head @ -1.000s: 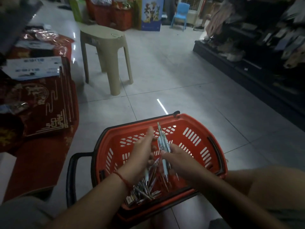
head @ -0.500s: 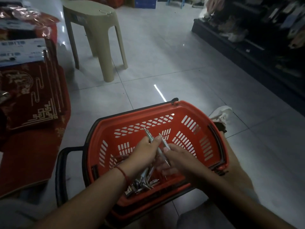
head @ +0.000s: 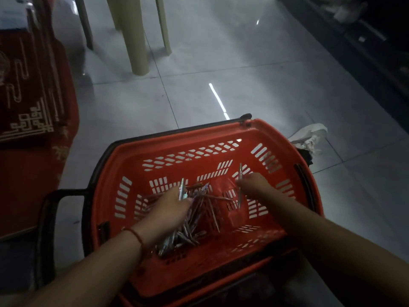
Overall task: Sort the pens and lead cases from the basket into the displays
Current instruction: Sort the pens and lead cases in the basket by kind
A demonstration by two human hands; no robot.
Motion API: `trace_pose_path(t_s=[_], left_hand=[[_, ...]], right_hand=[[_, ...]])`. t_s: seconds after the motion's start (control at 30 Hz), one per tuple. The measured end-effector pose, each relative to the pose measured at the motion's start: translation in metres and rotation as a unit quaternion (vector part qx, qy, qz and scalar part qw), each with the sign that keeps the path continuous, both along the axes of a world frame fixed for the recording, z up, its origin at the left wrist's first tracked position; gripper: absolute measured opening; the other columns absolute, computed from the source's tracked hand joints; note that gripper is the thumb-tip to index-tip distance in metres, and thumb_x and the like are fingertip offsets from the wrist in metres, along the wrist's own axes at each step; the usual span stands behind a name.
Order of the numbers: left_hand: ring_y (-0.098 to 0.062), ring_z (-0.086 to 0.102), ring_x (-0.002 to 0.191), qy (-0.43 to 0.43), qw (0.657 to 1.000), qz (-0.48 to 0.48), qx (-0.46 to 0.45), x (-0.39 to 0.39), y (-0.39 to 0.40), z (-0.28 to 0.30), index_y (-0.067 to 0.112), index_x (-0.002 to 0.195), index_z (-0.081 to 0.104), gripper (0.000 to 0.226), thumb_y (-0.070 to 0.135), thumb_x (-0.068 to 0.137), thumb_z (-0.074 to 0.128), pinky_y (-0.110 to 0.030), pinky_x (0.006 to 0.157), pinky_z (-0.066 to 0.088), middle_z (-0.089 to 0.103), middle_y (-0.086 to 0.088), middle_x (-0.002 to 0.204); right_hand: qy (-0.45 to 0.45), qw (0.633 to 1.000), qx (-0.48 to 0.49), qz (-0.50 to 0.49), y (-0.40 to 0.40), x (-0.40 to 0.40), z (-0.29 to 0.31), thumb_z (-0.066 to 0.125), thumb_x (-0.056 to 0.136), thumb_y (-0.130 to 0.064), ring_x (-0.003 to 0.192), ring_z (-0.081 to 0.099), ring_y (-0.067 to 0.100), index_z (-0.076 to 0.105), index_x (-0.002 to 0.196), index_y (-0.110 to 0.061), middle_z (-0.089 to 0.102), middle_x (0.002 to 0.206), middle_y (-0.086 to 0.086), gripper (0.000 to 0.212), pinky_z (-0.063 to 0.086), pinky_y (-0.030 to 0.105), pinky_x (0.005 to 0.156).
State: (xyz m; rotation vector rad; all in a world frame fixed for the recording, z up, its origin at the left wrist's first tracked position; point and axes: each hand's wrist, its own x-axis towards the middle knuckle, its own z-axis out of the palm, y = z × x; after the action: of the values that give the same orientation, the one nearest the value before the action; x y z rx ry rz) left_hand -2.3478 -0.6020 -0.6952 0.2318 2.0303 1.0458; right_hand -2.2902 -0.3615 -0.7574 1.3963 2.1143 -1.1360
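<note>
Now left hand (head: 171, 207) and right hand (head: 254, 182) each pinch slim pen; slotted red plastic basket (head: 223, 131).

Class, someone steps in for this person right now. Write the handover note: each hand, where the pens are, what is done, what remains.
Left hand: inside the basket, holding a pen that sticks up above the fingers, over the pile of pens.
Right hand: also inside the basket, pinching a single pen held nearly upright.
Pens: most lie in a loose heap in the left and near part of the basket, which sits in front of the person.
Done: two pens picked up; none seen placed.
Left: carry them to the displays, which are not in view, then sort the rest. Lead cases cannot be told apart in the heap.
</note>
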Motion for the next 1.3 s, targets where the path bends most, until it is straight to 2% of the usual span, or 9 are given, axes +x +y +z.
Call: trace_pose_path(t_s=[0.1, 0.2, 0.33, 0.5, 0.63, 0.7, 0.93, 1.07, 1.3], left_hand=[[-0.009, 0.055, 0.058, -0.007, 0.999, -0.024, -0.026, 0.0, -0.003, -0.013, 0.025, 0.099, 0.056, 0.007, 0.023, 0.1, 0.049, -0.024, 0.054, 0.043, 0.06, 0.004, 0.072], [-0.009, 0.055, 0.057, -0.019, 0.999, -0.033, -0.037, -0.001, -0.006, -0.023, 0.027, 0.099, 0.055, 0.007, 0.026, 0.1, 0.049, -0.025, 0.052, 0.045, 0.06, 0.0, 0.074], [-0.012, 0.055, 0.059, -0.045, 0.997, -0.021, -0.053, -0.002, -0.008, -0.033, 0.029, 0.099, 0.057, 0.007, 0.03, 0.099, 0.05, -0.033, 0.059, 0.049, 0.061, 0.0, 0.075], [-0.013, 0.06, 0.064, -0.05, 0.997, 0.006, -0.063, -0.005, -0.008, -0.043, 0.033, 0.094, 0.058, 0.006, 0.032, 0.096, 0.053, -0.037, 0.066, 0.053, 0.062, 0.006, 0.071], [-0.012, 0.059, 0.061, -0.058, 0.996, 0.016, -0.058, -0.005, -0.005, -0.044, 0.033, 0.092, 0.06, 0.007, 0.031, 0.096, 0.053, -0.036, 0.063, 0.052, 0.063, 0.007, 0.069], [-0.011, 0.059, 0.06, -0.063, 0.996, 0.015, -0.055, -0.004, -0.005, -0.046, 0.034, 0.092, 0.06, 0.008, 0.031, 0.096, 0.054, -0.036, 0.062, 0.052, 0.062, 0.008, 0.068], [-0.012, 0.061, 0.063, -0.048, 0.998, 0.006, -0.05, -0.005, -0.008, -0.048, 0.036, 0.091, 0.061, 0.007, 0.034, 0.095, 0.055, -0.04, 0.065, 0.053, 0.06, 0.014, 0.061], [-0.016, 0.059, 0.058, -0.093, 0.994, 0.041, -0.032, -0.01, -0.007, -0.05, 0.035, 0.09, 0.065, 0.009, 0.032, 0.095, 0.058, -0.042, 0.06, 0.053, 0.062, 0.005, 0.063], [-0.019, 0.064, 0.065, -0.221, 0.952, 0.19, 0.09, -0.017, 0.003, -0.027, 0.005, 0.1, 0.063, 0.016, 0.02, 0.098, 0.057, -0.031, 0.058, 0.055, 0.07, -0.011, 0.079]], right_hand=[[-0.104, 0.986, 0.067, 0.108, 0.018, -0.016, -0.045, 0.058, 0.098, -0.023, 0.067, 0.058, 0.014, 0.059, 0.085, -0.01, 0.06, 0.081, 0.005, 0.018, 0.041, 0.022, 0.051], [-0.192, 0.963, 0.095, 0.165, 0.028, -0.024, -0.086, 0.052, 0.1, -0.026, 0.089, 0.063, 0.021, 0.059, 0.11, -0.007, 0.064, 0.099, 0.011, 0.023, 0.047, 0.027, 0.063], [-0.182, 0.95, 0.135, 0.215, 0.03, -0.027, -0.12, 0.049, 0.102, -0.026, 0.087, 0.066, 0.02, 0.063, 0.111, -0.009, 0.067, 0.097, 0.009, 0.023, 0.052, 0.028, 0.072], [-0.115, 0.973, 0.025, 0.198, 0.017, -0.016, -0.145, 0.049, 0.102, -0.023, 0.092, 0.064, 0.025, 0.049, 0.133, -0.023, 0.062, 0.119, 0.008, 0.032, 0.046, 0.023, 0.058], [-0.181, 0.955, -0.104, 0.213, 0.008, -0.016, -0.152, 0.065, 0.094, -0.028, 0.079, 0.066, 0.018, 0.062, 0.104, -0.016, 0.068, 0.097, 0.005, 0.016, 0.051, 0.026, 0.057], [-0.129, 0.972, -0.109, 0.167, 0.009, -0.017, -0.155, 0.069, 0.091, -0.021, 0.082, 0.066, 0.015, 0.059, 0.113, -0.015, 0.066, 0.095, 0.003, 0.025, 0.051, 0.02, 0.058], [-0.256, 0.939, 0.097, 0.21, 0.02, -0.01, -0.154, 0.053, 0.101, -0.021, 0.104, 0.063, 0.027, 0.056, 0.13, -0.006, 0.062, 0.113, 0.013, 0.033, 0.05, 0.024, 0.07], [-0.252, 0.915, 0.135, 0.286, 0.016, -0.014, -0.143, 0.055, 0.099, -0.022, 0.088, 0.064, 0.023, 0.059, 0.121, -0.01, 0.064, 0.101, 0.009, 0.025, 0.05, 0.031, 0.069], [-0.057, 0.953, -0.16, 0.249, -0.039, -0.033, -0.017, 0.056, 0.099, -0.038, 0.077, 0.066, 0.018, 0.064, 0.091, -0.016, 0.068, 0.085, 0.006, 0.025, 0.054, 0.029, 0.067]])
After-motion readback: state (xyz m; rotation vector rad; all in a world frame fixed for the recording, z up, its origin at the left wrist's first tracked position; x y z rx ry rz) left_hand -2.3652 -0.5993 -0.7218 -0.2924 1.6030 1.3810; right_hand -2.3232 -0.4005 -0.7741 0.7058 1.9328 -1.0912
